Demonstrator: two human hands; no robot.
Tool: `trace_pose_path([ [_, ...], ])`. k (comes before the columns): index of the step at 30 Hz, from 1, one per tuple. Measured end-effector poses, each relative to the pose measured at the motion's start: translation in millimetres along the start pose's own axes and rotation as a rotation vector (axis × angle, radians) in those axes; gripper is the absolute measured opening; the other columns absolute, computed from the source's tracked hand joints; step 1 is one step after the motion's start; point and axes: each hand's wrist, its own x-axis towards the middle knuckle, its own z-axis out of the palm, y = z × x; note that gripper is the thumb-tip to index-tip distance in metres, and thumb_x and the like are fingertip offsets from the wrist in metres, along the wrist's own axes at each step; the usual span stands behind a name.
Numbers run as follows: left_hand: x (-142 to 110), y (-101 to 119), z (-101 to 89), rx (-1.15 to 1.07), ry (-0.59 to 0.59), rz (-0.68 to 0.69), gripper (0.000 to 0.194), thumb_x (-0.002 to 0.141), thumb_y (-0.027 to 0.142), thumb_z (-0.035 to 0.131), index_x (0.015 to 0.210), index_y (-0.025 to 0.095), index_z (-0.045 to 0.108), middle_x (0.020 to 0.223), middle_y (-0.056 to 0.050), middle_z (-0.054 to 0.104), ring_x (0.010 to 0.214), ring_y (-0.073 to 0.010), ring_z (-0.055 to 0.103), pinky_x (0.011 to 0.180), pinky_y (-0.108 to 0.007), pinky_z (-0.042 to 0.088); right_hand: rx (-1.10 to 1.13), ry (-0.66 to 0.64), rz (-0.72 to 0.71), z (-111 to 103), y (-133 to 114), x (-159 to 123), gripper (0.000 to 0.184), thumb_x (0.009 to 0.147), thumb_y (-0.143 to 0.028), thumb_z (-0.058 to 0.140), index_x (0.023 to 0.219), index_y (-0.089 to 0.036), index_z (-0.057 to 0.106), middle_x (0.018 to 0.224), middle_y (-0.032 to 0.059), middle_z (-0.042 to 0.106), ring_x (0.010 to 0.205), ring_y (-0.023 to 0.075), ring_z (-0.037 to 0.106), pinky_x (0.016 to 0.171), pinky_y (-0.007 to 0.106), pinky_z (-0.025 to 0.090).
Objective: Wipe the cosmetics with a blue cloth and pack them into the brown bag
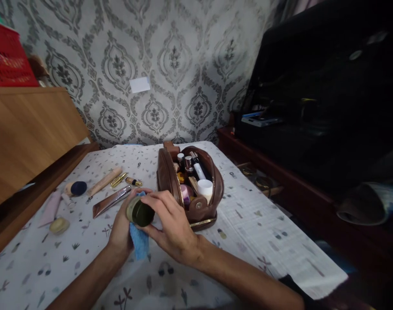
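Note:
My left hand point(122, 228) is wrapped round a blue cloth point(138, 242) and a small dark green jar point(140, 212), with the cloth hanging below it. My right hand point(173, 224) has its fingers closed on the jar's right side. Both hands hover over the patterned white tablecloth point(254, 241), just left of an open brown leather toiletry bag point(170, 176). The bag holds several bottles and tubes, among them a white tube point(205, 188).
Left of my hands lie a metallic tube point(111, 200), a beige stick point(104, 181), a gold lipstick point(133, 181), a dark sponge point(78, 187), a pink tube point(51, 208) and a small yellow pot point(59, 225). A wooden cabinet point(28, 133) stands left. A dark screen point(325, 86) stands right.

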Motion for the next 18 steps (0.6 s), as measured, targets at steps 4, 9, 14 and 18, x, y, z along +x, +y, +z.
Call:
trace_pose_path([
  [4,-2.8,15.4,8.0,0.249,-0.049,0.225,0.016,0.073,0.030,0.074,0.083,0.019,0.070,0.083,-0.001,0.069,0.097,-0.0246,0.065,0.082,-0.029,0.055,0.043,0.073,-0.015,-17.8,-6.0,7.6,0.036,0.091,-0.030,0.066,0.124,-0.022,0.054,0.112,0.0077,0.063,0.107,0.0211,0.061,0.093,0.036,0.054],
  [9,-9.2,34.8,30.8,0.851,-0.229,0.672,0.009,0.077,0.024,0.071,0.085,0.019,0.073,0.086,-0.005,0.069,0.090,-0.0241,0.065,0.080,-0.030,0.053,0.118,0.238,0.170,-57.4,-7.6,24.3,0.039,0.084,-0.035,0.074,0.118,-0.023,0.057,0.106,0.0043,0.065,0.095,0.0192,0.064,0.081,0.032,0.056],
  [14,-10.6,32.7,47.4,1.550,-0.460,1.254,0.027,0.096,0.019,0.049,0.118,0.014,0.065,0.116,-0.010,0.069,0.098,-0.0222,0.067,0.081,-0.032,0.055,0.168,0.281,0.291,-94.8,9.9,34.5,0.041,0.077,-0.035,0.079,0.110,-0.021,0.061,0.108,0.0055,0.067,0.092,0.0190,0.064,0.078,0.032,0.055],
  [18,-9.1,26.7,56.6,1.847,-0.497,1.327,0.029,0.097,0.023,0.048,0.119,0.011,0.062,0.114,-0.010,0.068,0.087,-0.0201,0.069,0.061,-0.029,0.055,0.126,0.208,0.326,-112.0,26.2,36.0,0.039,0.075,-0.029,0.079,0.109,-0.020,0.062,0.101,0.0042,0.069,0.091,0.0195,0.065,0.079,0.033,0.055],
])
